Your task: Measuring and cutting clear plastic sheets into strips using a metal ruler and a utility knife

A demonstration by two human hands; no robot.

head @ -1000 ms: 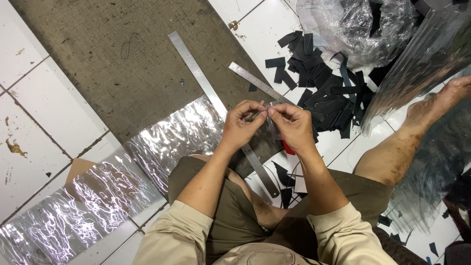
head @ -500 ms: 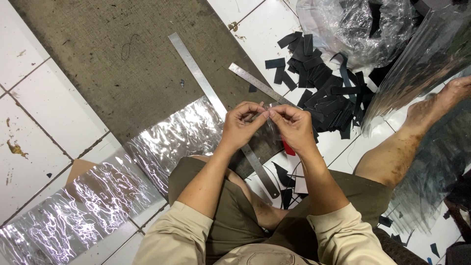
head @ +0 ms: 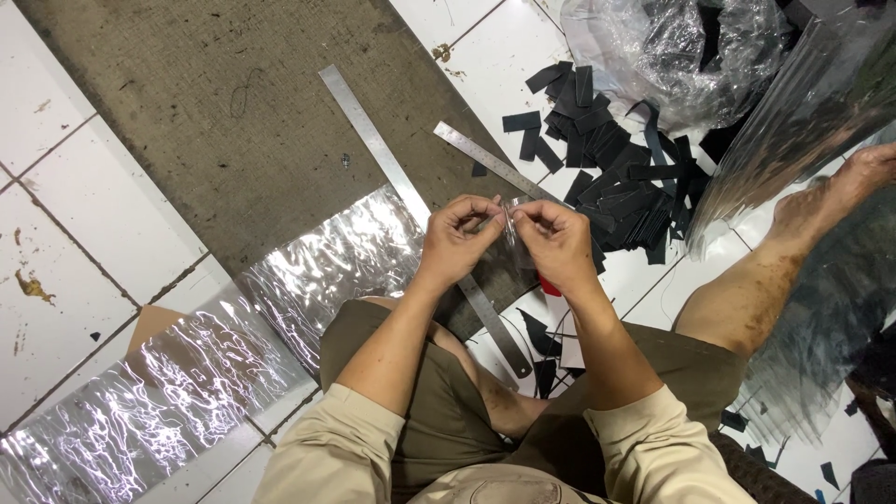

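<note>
I see a small piece of clear plastic film [head: 511, 217] pinched between my left hand [head: 457, 238] and right hand [head: 557, 245]. It is thin, glossy and crinkled, held upright above the floor, in front of my knees. Its exact shape is hard to tell behind my fingertips.

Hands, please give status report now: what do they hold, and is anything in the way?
Left hand and right hand pinch one small clear strip. Long steel ruler lies beneath. Nothing blocks.

Left hand [head: 459, 231] and right hand [head: 553, 239] pinching a small clear plastic piece [head: 511, 217] — above long steel ruler [head: 411, 201], black strips [head: 611, 154] alongside
</note>
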